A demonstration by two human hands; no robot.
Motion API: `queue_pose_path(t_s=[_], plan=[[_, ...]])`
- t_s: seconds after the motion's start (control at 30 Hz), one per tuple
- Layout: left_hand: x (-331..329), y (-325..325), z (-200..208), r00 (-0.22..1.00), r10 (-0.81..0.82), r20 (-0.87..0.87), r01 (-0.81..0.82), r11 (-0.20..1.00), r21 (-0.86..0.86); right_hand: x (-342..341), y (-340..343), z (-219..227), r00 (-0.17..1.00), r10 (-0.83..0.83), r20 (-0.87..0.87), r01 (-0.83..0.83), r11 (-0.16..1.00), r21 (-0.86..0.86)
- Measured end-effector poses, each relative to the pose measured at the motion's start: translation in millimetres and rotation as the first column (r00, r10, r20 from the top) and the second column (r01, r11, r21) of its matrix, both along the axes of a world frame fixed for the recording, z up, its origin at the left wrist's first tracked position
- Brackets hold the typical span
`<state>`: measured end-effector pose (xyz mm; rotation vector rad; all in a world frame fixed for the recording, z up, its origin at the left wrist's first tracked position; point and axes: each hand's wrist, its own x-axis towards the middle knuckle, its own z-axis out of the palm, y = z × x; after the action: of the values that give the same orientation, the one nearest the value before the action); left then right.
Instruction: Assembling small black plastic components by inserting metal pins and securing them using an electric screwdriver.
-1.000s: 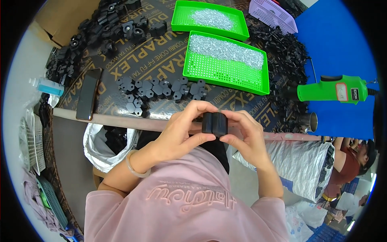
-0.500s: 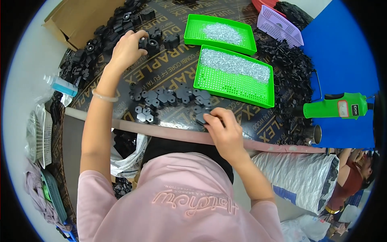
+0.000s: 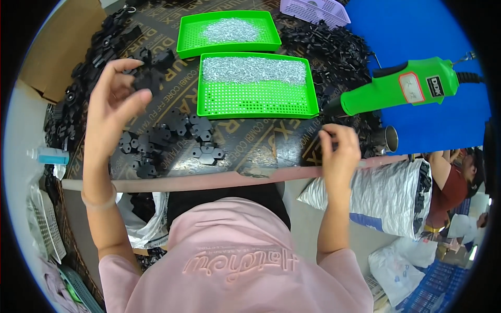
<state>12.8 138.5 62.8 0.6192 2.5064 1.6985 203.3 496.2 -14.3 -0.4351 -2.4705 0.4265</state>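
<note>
My left hand (image 3: 112, 101) is over the left part of the table, thumb and index finger spread apart. Close to its fingertips lie black plastic parts (image 3: 148, 79), blurred; none is plainly gripped. My right hand (image 3: 342, 148) hovers above the table's front edge, fingers loosely bent, with nothing visible in them. Above and to its right hangs a green electric screwdriver (image 3: 399, 89), its dark nose pointing left. Between my hands, a cluster of black hexagon-shaped parts (image 3: 207, 152) lies on the dark board. Beyond it, a green perforated tray (image 3: 250, 107) holds small silvery metal pieces.
A second green tray (image 3: 190, 48) with silvery pieces stands farther back. Small black pieces (image 3: 334, 52) are heaped at the right, below a lilac basket (image 3: 318, 11). A metal cup (image 3: 389, 139) is near the right edge. A cardboard box (image 3: 62, 49) stands far left.
My right hand has left the black hexagonal parts and moved right, toward the screwdriver. My left hand has drawn nearer with its fingers spread. The view has shifted right.
</note>
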Motion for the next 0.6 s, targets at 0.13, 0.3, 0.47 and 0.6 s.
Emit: queue_pose_path(t_s=[0.13, 0.3, 0.47, 0.6], plan=[[75, 40, 3, 0.89, -0.32, 0.323, 0.27, 0.944, 0.191, 10, 27, 1, 0.975, -0.181, 0.128, 0.157, 0.972, 0.173], [118, 77, -37, 0.6, -0.646, 0.473, 0.32, 0.735, 0.598, 6, 26, -13, 0.982, -0.084, 0.171, 0.039, 0.966, 0.254], [129, 93, -63, 0.646, -0.618, 0.448, 0.318, 0.752, 0.578, 14, 11, -7, 0.998, 0.054, 0.036, -0.059, 0.986, 0.157], [131, 98, -73, 0.808, -0.463, 0.363, 0.341, 0.871, 0.353, 27, -11, -3, 0.995, 0.054, -0.086, -0.094, 0.813, -0.575]])
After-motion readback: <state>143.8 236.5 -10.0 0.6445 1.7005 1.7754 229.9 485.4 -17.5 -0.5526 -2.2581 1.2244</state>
